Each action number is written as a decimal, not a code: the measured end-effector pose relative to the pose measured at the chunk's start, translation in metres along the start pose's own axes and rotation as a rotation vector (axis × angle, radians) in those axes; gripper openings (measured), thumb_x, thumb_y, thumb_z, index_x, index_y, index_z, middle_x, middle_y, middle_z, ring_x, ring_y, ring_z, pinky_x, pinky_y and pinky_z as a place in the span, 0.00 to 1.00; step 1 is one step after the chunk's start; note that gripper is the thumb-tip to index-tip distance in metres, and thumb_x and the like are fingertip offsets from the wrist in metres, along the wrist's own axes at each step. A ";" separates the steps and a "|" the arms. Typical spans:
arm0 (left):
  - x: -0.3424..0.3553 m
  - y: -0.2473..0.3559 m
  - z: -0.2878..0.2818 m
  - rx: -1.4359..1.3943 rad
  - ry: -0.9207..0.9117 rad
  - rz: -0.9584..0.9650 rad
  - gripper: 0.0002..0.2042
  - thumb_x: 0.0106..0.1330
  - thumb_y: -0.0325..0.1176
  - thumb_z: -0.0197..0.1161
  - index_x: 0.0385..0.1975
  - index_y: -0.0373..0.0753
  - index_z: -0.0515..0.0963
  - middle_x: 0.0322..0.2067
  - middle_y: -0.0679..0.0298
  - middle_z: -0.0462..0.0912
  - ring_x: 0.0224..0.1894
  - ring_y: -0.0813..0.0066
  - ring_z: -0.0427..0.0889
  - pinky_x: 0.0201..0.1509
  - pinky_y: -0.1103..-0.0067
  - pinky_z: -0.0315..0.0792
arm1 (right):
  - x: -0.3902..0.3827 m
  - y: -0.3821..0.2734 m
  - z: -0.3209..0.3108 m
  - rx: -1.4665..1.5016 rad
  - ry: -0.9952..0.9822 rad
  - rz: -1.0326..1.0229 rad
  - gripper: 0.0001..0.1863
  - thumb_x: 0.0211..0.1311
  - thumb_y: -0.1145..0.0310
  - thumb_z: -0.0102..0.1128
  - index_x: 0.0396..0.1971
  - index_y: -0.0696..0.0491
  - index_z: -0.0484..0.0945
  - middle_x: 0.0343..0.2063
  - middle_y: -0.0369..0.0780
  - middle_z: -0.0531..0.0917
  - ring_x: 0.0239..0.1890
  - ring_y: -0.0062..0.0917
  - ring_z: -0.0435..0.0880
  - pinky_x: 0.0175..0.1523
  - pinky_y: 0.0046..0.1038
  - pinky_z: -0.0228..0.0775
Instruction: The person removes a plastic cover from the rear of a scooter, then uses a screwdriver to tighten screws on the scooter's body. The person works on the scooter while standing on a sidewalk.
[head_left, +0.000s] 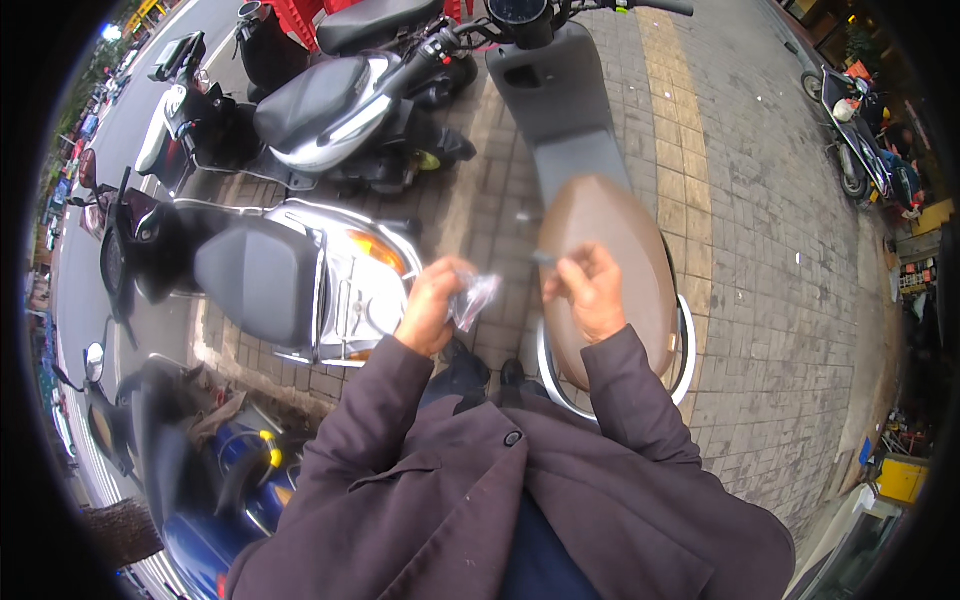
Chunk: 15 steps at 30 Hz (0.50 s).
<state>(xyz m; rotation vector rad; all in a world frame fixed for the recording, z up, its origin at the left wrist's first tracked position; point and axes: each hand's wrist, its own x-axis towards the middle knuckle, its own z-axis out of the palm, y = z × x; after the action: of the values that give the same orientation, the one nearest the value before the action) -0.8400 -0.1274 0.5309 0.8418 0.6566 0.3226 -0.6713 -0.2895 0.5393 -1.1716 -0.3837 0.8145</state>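
Note:
In front of my body my left hand (pixel 432 305) grips a small crumpled clear plastic bag (pixel 474 298), blurred, with its contents hard to make out. To its right, my right hand (pixel 587 288) pinches a small dark object (pixel 545 257), too blurred to name, above the brown seat (pixel 610 225) of a scooter. The seat has a white rail (pixel 686 365) curving round its rear, and a grey footboard (pixel 550 110) lies beyond it.
A silver scooter (pixel 365 300) stands close on my left, a white-and-black one (pixel 330 130) ahead-left, a blue one (pixel 205 530) behind-left. Paving (pixel 750 300) with a yellow tactile strip runs along the right, toward a parked motorbike (pixel 850 135). A road (pixel 150 70) lies far left.

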 end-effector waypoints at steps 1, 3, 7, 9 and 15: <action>0.003 0.002 -0.007 -0.026 -0.013 -0.009 0.08 0.61 0.25 0.51 0.35 0.32 0.77 0.29 0.62 0.78 0.27 0.75 0.79 0.24 0.79 0.73 | 0.014 0.004 0.005 -0.003 0.054 -0.001 0.10 0.67 0.73 0.59 0.44 0.61 0.73 0.28 0.43 0.82 0.27 0.27 0.84 0.32 0.29 0.80; 0.010 0.008 -0.022 -0.033 -0.001 0.000 0.08 0.61 0.24 0.51 0.36 0.31 0.76 0.29 0.60 0.79 0.25 0.75 0.79 0.23 0.80 0.74 | 0.045 0.010 0.014 -0.017 0.107 0.016 0.15 0.67 0.73 0.58 0.50 0.64 0.71 0.33 0.45 0.82 0.31 0.31 0.85 0.35 0.32 0.80; 0.017 0.036 -0.070 -0.001 -0.029 -0.027 0.08 0.61 0.23 0.50 0.37 0.31 0.75 0.30 0.59 0.81 0.26 0.75 0.80 0.29 0.79 0.78 | 0.117 0.029 0.037 0.085 0.179 -0.001 0.08 0.70 0.76 0.56 0.45 0.61 0.73 0.35 0.43 0.83 0.33 0.27 0.86 0.35 0.28 0.82; 0.019 0.048 -0.093 -0.014 0.071 0.012 0.08 0.62 0.24 0.51 0.37 0.32 0.76 0.29 0.61 0.81 0.24 0.76 0.80 0.28 0.79 0.78 | 0.156 0.039 0.048 0.153 0.202 -0.004 0.06 0.70 0.76 0.56 0.43 0.60 0.74 0.34 0.43 0.83 0.32 0.28 0.85 0.35 0.28 0.82; 0.023 0.070 -0.146 -0.087 0.240 0.047 0.12 0.62 0.22 0.50 0.40 0.32 0.80 0.34 0.63 0.82 0.33 0.78 0.80 0.38 0.81 0.74 | 0.269 0.059 0.059 0.237 0.314 0.074 0.05 0.67 0.74 0.59 0.41 0.53 0.75 0.31 0.38 0.81 0.33 0.28 0.82 0.37 0.31 0.77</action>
<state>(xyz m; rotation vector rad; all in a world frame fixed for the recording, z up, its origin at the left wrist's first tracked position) -0.9181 0.0139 0.5044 0.7420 0.8408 0.4971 -0.5537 -0.0436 0.4697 -1.0730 0.0151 0.7040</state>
